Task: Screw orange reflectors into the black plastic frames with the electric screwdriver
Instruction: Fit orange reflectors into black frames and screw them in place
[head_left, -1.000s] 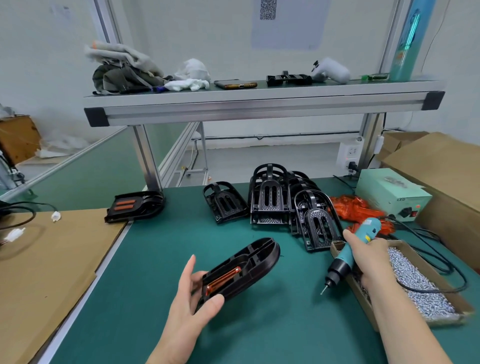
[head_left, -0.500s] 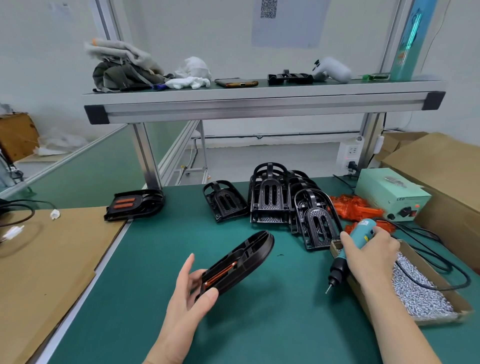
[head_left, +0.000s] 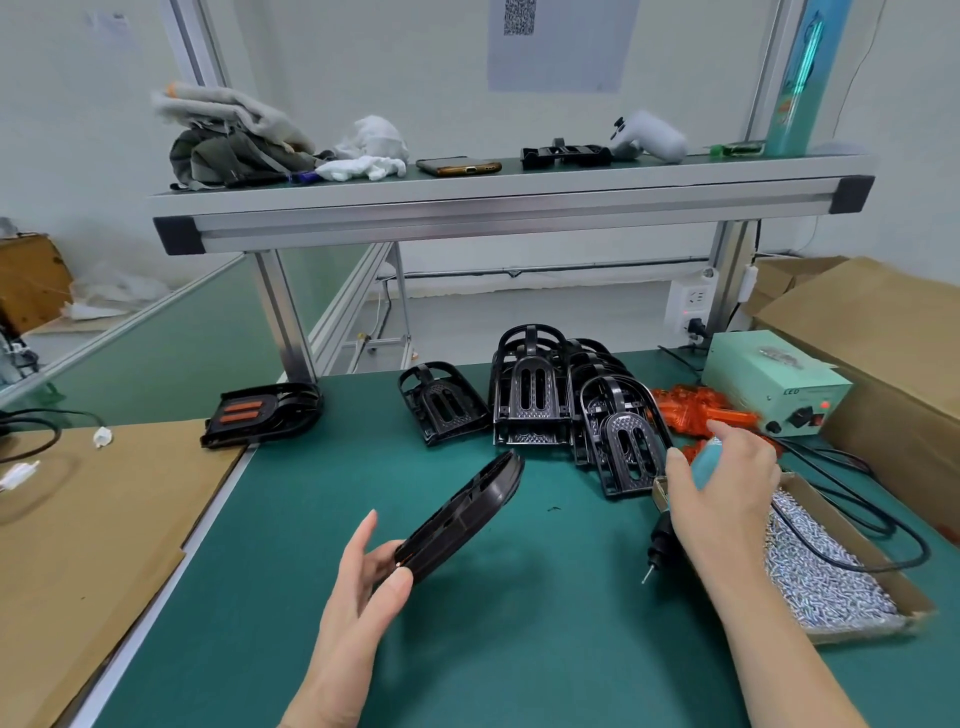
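Thumb and fingers of left hand (head_left: 358, 592) pinch the near end of a black frame (head_left: 467, 512), tilted edge-on above the green mat (head_left: 519, 649). Right hand (head_left: 727, 499) fingers wrap the electric screwdriver (head_left: 661, 540), bit pointing down, off the mat. Screw box (head_left: 831, 582) just beside it; orange reflectors (head_left: 696, 410) and stacked frames (head_left: 530, 395) behind.

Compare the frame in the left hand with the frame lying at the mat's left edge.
The held frame is off the mat, tilted and nearly edge-on, pinched by the left hand; the far-left frame lies flat, untouched. The held frame shows only a sliver of orange; the far-left frame shows two orange reflectors face up. Both are black plastic.
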